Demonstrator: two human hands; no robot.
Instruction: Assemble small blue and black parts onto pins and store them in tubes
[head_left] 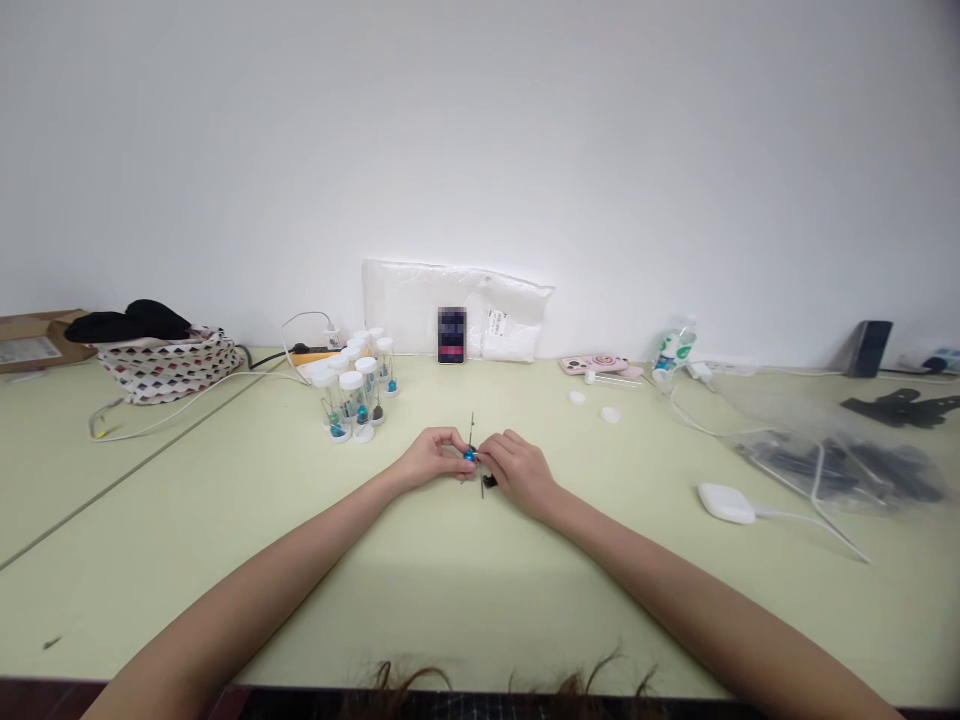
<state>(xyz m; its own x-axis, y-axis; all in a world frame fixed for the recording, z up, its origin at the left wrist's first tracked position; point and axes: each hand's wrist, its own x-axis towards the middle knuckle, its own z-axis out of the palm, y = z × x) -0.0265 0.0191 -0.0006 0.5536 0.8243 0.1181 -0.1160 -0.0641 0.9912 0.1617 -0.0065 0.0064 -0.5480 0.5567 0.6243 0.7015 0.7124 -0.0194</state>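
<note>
My left hand [431,461] pinches a small shiny blue ball-shaped piece [469,455] between thumb and fingers, just above the table. A thin dark rod [472,430] sticks up from it. My right hand [519,470] meets the piece from the right, its fingers closed at the piece's side; what lies between these fingertips is too small to make out. Under the right hand, a small black part [490,481] and a thin grey rod [482,490] show partly.
Several clear tubes with white caps [352,381] stand at left, blue pieces inside. A phone [451,336] leans against white packaging [405,305]. Two white discs [610,414], an empty-looking tube [615,379], a bottle [673,350], a white charger [726,503] and a plastic bag [840,465] lie rightward.
</note>
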